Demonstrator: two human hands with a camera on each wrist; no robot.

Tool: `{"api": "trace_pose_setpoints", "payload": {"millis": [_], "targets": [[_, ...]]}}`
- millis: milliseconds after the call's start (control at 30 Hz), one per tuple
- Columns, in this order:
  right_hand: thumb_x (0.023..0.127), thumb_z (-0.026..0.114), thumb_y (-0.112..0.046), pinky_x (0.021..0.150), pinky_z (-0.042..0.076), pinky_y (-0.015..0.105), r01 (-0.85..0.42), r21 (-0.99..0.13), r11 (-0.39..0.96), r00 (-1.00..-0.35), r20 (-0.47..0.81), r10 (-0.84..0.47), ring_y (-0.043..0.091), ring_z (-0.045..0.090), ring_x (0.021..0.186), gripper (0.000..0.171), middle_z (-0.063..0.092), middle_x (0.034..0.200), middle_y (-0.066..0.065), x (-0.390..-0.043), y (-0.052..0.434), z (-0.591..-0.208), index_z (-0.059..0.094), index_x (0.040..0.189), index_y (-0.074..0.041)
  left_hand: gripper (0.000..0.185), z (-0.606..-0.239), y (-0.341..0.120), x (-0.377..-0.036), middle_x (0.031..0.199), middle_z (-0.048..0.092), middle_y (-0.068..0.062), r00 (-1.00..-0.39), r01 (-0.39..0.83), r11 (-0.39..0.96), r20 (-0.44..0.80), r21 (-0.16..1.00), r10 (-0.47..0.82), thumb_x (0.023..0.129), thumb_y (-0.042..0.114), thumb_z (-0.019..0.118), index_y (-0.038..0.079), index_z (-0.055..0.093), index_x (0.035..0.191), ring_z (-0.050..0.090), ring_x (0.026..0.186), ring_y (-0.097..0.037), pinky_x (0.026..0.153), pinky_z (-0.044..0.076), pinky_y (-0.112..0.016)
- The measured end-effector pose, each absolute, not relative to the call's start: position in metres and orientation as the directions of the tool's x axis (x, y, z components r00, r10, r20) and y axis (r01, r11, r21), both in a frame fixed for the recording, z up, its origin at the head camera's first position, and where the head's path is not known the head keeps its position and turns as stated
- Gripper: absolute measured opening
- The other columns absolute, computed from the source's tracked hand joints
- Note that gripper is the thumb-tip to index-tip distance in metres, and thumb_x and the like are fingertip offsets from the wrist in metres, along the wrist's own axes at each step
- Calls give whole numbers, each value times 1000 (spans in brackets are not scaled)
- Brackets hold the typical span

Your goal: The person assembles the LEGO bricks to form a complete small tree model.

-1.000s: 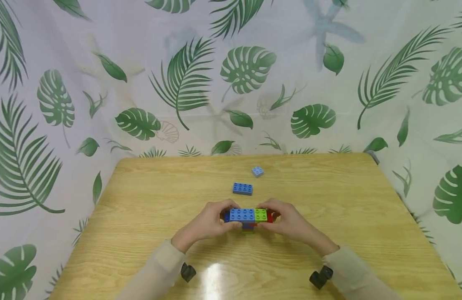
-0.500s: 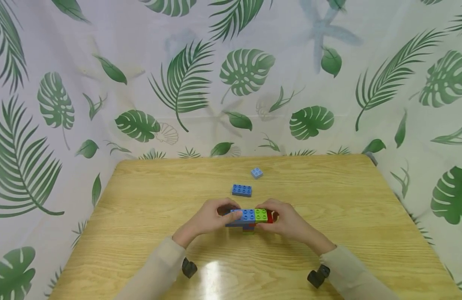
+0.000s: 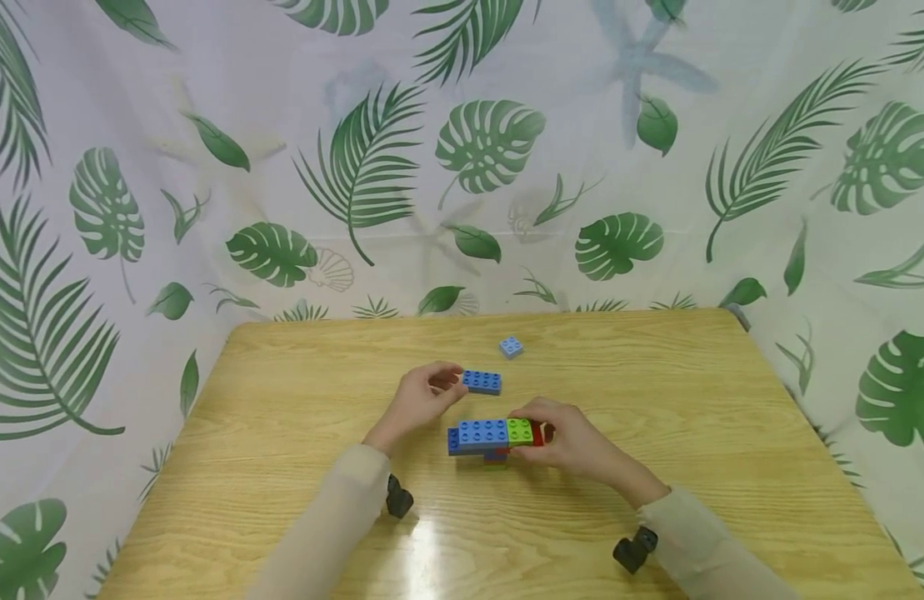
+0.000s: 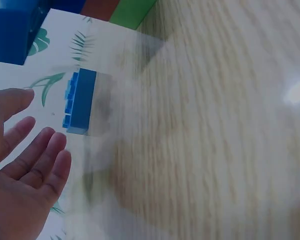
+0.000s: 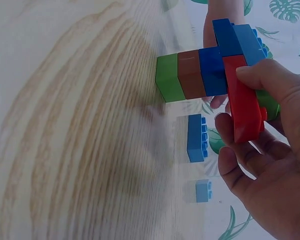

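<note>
My right hand (image 3: 574,442) grips the brick stack (image 3: 491,437), fingers curled round its red brick (image 5: 242,102) at the right end, thumb on top near the green brick (image 3: 520,430). The stack stands on the counter (image 3: 282,467) on a narrow column of green, brown and blue bricks, with a long blue brick (image 3: 482,432) across its top. My left hand (image 3: 424,398) is off the stack, just behind and to the left of it, fingers spread and relaxed, holding nothing. Its fingertips (image 4: 60,150) are just beside a loose blue brick (image 3: 481,382), not touching it, which lies on the counter right behind the stack. A small pale blue brick (image 3: 511,347) sits farther behind the stack.
</note>
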State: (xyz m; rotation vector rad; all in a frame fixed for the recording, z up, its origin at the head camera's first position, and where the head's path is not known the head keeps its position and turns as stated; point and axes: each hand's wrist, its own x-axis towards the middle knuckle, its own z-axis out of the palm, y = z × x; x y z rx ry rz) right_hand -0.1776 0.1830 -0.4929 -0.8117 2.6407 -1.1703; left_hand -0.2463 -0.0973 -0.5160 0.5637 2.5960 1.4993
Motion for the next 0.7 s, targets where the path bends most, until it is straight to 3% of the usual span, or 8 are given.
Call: {"api": "trace_pose_setpoints", "payload": {"millis": [300, 533, 700], "targets": [[92, 83, -28, 73, 49, 22, -418, -724, 548, -838, 76, -540, 13, 56, 91, 44, 71, 116, 5, -179, 183, -493, 72, 130, -8, 50, -530, -88, -266, 136, 66, -16, -941, 199, 522, 13, 830, 338, 99, 24, 75, 7, 63, 144, 65, 117, -29, 100, 56, -45], [92, 84, -27, 71, 48, 22, -424, -720, 550, -839, 85, -537, 10, 54, 88, 43, 71, 114, 4, -180, 184, -494, 72, 128, -10, 57, -540, -82, -271, 132, 61, -11, -936, 204, 592, -23, 780, 352, 97, 27, 78, 13, 60, 150, 54, 108, -23, 94, 49, -39], [91, 84, -28, 72, 48, 22, -427, -717, 552, -837, 82, -541, 10, 54, 89, 43, 71, 115, 4, -180, 185, -493, 72, 129, -9, 51, -541, -78, -272, 135, 59, -11, -945, 184, 601, -27, 778, 325, 97, 26, 78, 14, 64, 145, 53, 108, -24, 94, 49, -41]]}}
